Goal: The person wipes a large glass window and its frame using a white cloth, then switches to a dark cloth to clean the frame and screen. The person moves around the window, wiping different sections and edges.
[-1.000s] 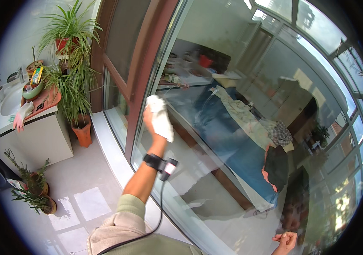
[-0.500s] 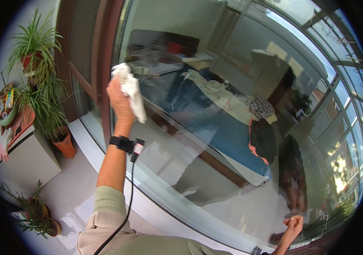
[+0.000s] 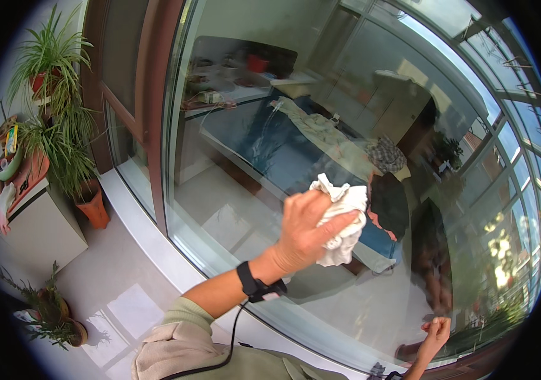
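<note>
A crumpled white cloth (image 3: 346,244) is gripped in my left hand (image 3: 308,228) against the large glass pane (image 3: 264,202), over the middle of the view. A black band with a small device (image 3: 257,285) and a cable is on my left wrist. My right hand (image 3: 434,330) is low at the right beside the glass, fingers curled; I cannot make out whether anything is in them. Through or reflected in the pane show a blue-covered bed (image 3: 264,139) with bunched fabrics and a dark shape at the right.
A reddish-brown frame (image 3: 156,126) and white sill (image 3: 131,196) border the glass. At the left are hanging plants (image 3: 51,63), an orange pot (image 3: 93,206), a cabinet (image 3: 42,228) with a tray and pink gloves on top, and low potted plants (image 3: 55,304) on the tiled floor.
My left hand and the cloth have moved right and down across the glass from near the frame. The view turned slightly. My right hand remains low at the right.
</note>
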Available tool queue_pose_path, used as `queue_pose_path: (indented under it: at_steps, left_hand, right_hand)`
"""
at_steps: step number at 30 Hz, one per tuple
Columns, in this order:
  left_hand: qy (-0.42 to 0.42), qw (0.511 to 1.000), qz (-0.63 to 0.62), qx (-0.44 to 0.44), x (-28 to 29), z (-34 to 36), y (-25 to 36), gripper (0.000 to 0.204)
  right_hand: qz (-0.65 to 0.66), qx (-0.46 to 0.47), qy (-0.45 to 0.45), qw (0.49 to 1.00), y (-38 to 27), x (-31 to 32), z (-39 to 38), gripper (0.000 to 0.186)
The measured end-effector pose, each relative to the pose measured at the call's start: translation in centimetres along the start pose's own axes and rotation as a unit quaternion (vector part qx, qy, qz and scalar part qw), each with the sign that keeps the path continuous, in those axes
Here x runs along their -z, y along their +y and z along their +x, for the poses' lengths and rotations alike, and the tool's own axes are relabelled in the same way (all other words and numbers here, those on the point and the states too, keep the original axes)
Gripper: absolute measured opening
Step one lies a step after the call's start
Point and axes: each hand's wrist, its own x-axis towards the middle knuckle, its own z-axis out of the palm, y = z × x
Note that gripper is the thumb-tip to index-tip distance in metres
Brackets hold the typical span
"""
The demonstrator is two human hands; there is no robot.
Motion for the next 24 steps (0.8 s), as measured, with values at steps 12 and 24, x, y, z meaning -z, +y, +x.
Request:
queue_pose_path:
  at_steps: [12,24]
  left_hand:
    - [0.226,0.829,0.312,0.405,11.0,-3.4,-26.8,0.054]
    - [0.044,0.985,0.106,0.131,0.4,-7.0,-2.4,0.061]
  right_hand:
    - [-0.089,0.037,0.021,0.995,2.7,3.1,1.6,0.036]
    - [-0.160,0.057,0.029,0.985,-1.2,2.1,0.8,0.032]
